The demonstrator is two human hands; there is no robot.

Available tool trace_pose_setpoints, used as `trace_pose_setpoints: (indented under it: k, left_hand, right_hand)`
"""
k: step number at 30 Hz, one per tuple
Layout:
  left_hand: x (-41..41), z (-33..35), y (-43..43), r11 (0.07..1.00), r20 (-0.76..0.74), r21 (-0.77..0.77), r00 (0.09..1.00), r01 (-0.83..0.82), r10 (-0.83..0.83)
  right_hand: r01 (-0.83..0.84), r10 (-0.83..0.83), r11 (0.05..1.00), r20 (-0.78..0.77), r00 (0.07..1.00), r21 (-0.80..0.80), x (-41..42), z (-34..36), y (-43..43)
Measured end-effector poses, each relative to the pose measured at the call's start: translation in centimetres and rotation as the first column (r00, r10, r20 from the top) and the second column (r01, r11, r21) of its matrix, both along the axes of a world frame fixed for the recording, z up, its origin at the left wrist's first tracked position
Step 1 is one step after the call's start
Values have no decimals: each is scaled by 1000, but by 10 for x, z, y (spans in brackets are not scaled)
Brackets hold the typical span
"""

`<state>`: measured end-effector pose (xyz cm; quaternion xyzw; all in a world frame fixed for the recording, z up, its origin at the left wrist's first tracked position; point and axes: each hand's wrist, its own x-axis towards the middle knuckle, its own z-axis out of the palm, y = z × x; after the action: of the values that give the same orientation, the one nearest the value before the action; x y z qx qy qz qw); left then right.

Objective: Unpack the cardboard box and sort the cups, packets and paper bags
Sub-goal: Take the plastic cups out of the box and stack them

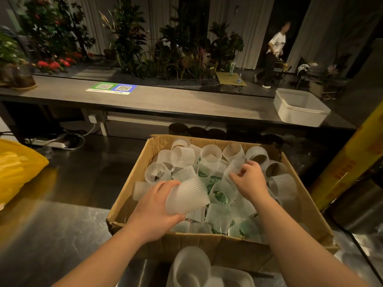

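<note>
An open cardboard box (132, 195) stands on the steel counter, filled with several frosted ribbed plastic cups lying at all angles over green printed packets (215, 179). My left hand (153, 210) grips one ribbed cup (186, 197) above the box's near left part. My right hand (250, 181) pinches another ribbed cup (233, 168) near the middle of the box. A short stack of the same cups (191, 266) lies in front of the box at the bottom edge.
A yellow plastic bag (18, 168) lies on the counter at the left. A white tub (300, 108) sits on the long grey bar behind. A yellow-wrapped roll (350, 162) leans at the right. A person walks in the far background.
</note>
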<state>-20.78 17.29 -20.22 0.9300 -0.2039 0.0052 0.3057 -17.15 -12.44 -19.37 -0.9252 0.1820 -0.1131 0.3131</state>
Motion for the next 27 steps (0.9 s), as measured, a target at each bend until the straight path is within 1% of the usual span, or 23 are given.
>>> trace_pose_setpoints:
  k: [1,2,3,4,5,6,7,9,12,15,16,18,19,20,21,22,23,24,25,26,27]
  left_hand:
    - [1,0,0,1000,-4,-1,1000,-1,1]
    - [1,0,0,1000,-7,-2,1000,-2,2]
    - [2,-1,1,1000,-11,-5,1000,-3,3]
    - [2,-1,1,1000,-16,-7,1000,-2,2]
    - [2,-1,1,1000,-18,-10,1000,-3,3]
    - [2,-1,1,1000,-16,-10,1000,-4,3]
    - [2,-1,1,1000,-14,-9,1000,-4,4]
    - [2,-1,0,1000,-11,-5,1000,-8,8]
    - [0,-1,1,1000,-14,-14,1000,-19,18]
    - [0,0,0,1000,-11,-4,1000,-16,16]
    - [0,0,0,1000,-10,0,1000,-13,13]
    - [1,-1,0,1000,-13,5,1000,-12,12]
    - [1,-2,1,1000,-18,6,1000,-15,15]
    - [2,-2,1,1000,-24,6,999,-21,21]
    - [1,-2,1,1000,-33,6,999,-26,26]
    - [1,-2,1,999,-36,5,999,-32,32]
    - [0,-2,0,999,-34,5,999,-36,37]
    - [0,-2,0,999,-32,6,999,-40,40]
    - [0,-1,-1,999,-35,7,998,-45,45]
    - [0,-1,-1,999,-38,6,998,-48,48]
    - [0,-2,-1,999,-39,4,998,-49,49]
  right_hand:
    - [-26,20,993,52,998,115,-4,6,4]
    - [-71,48,966,95,994,250,-10,12,10]
    - [-135,89,911,133,987,390,-16,17,17]
    - [-201,138,834,157,978,514,-24,20,25]
    - [-263,202,750,169,965,607,-32,22,33]
    - [-319,273,685,175,946,655,-39,23,41]
    - [-365,337,656,175,925,661,-44,22,48]
    - [-447,437,661,176,882,602,-47,18,57]
    - [-488,477,639,191,858,595,-49,21,60]
    - [-495,518,656,136,844,570,-49,20,60]
    - [-506,562,625,107,820,595,-50,18,60]
    - [-492,674,514,24,738,703,-51,10,60]
    - [-488,714,495,-16,700,719,-52,10,60]
    - [-499,717,524,-42,696,690,-51,13,60]
    - [-511,675,590,-35,737,625,-50,16,59]
    - [-496,581,679,18,814,542,-46,19,57]
    - [-432,443,770,93,891,470,-40,22,53]
    - [-336,295,833,162,942,439,-34,23,49]
    - [-250,185,881,193,964,403,-28,21,43]
    - [-190,137,927,180,974,323,-23,19,38]
    - [-166,145,964,111,983,209,-19,16,33]
